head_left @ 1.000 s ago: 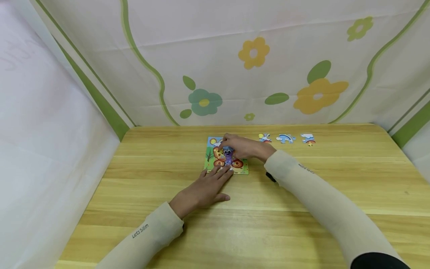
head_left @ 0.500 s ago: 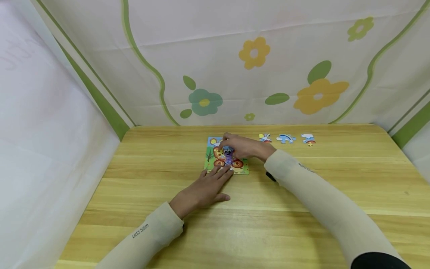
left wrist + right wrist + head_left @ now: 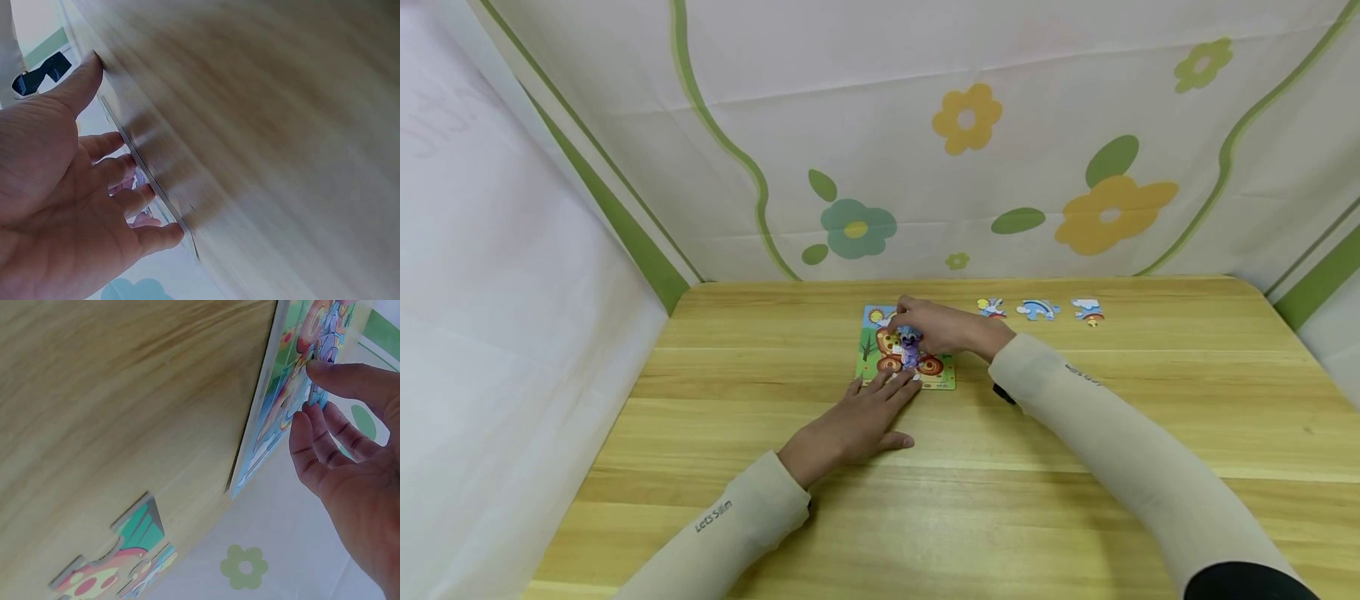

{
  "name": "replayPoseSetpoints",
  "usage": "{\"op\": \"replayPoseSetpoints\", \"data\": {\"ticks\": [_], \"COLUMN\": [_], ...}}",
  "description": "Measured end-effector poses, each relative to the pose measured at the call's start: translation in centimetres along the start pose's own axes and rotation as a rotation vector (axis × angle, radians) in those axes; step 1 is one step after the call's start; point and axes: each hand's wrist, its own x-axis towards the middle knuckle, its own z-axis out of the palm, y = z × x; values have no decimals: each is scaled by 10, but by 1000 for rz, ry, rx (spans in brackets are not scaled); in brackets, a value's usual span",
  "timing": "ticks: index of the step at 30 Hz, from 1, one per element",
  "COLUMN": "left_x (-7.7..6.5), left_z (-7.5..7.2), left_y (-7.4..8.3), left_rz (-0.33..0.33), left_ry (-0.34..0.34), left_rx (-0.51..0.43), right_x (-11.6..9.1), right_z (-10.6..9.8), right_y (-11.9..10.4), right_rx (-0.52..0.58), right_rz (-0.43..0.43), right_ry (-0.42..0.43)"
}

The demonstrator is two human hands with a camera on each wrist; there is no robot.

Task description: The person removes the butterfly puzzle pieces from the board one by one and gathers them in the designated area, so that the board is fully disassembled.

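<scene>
A colourful jigsaw board [image 3: 867,367] with a butterfly picture lies flat near the table's back edge. My left hand [image 3: 853,423] spreads its fingers over the board's front edge; in the left wrist view the fingertips [image 3: 164,237] touch that edge. Above the board, my right hand [image 3: 943,327] pinches a blue and purple puzzle piece [image 3: 910,343] showing the butterfly's face and body. From the right wrist view the piece [image 3: 319,392] stands tilted between thumb and fingers, over the picture. The right hand hides the board's upper right part.
Right of the board, along the table's back edge, lie three loose puzzle pieces: one with a sun [image 3: 992,308], one with a rainbow [image 3: 1039,309] and one with a cloud [image 3: 1087,310]. A flower-printed curtain [image 3: 880,167] hangs behind the wooden table [image 3: 1000,500].
Hardly anything differs. Both hands stay in place, and the purple piece in my right hand shifts only slightly over the board.
</scene>
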Motion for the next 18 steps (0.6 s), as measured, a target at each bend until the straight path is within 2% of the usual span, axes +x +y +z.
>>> {"op": "replayPoseSetpoints", "data": {"ticks": [18], "left_x": [0], "left_z": [0], "left_y": [-1], "left_rz": [-2], "left_ry": [7], "left_rx": [1], "right_x": [-1], "right_z": [5], "right_y": [6], "right_rx": [-22], "right_rz": [-41], "right_ry": [58]}}
